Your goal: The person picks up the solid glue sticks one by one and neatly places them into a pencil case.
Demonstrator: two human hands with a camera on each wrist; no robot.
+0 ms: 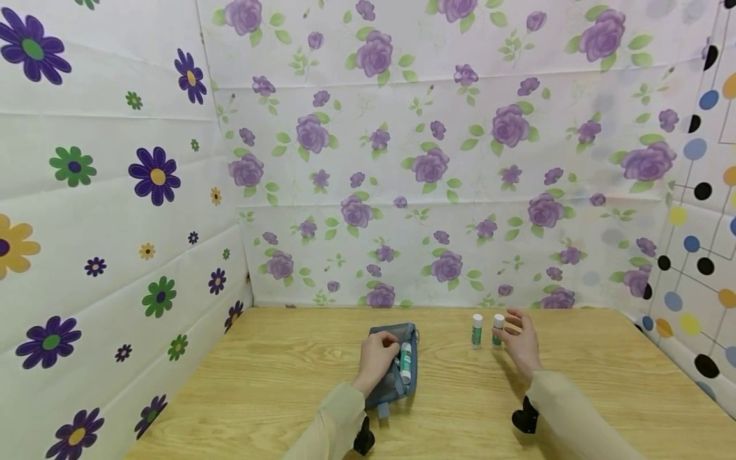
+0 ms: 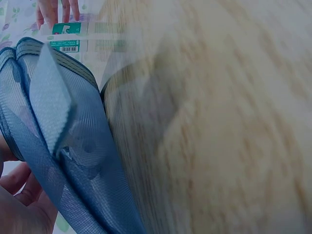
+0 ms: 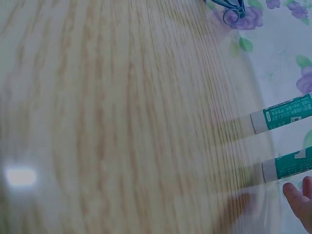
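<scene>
A blue mesh zip pouch [image 1: 391, 386] lies on the table, open at the top, with a green-and-white glue stick [image 1: 406, 365] inside it. My left hand [image 1: 376, 359] grips the pouch by its left side, fingers curled at the opening; the left wrist view shows the mesh [image 2: 92, 141] close up, partly covering the fingers. Two more glue sticks stand upright to the right, one [image 1: 476, 332] beside the other [image 1: 497, 322]. Next to the right-hand stick is my right hand [image 1: 523, 345], fingers spread. In the right wrist view its fingertips are just apart from that stick [image 3: 291, 165].
The wood-grain table [image 1: 276, 377] reaches back to a cloth wall [image 1: 339, 255] printed with purple roses. Flowered cloth [image 1: 115, 255] closes off the left side, and dotted cloth [image 1: 696, 281] the right. A metal ring [image 3: 234, 17] hangs at the pouch's end.
</scene>
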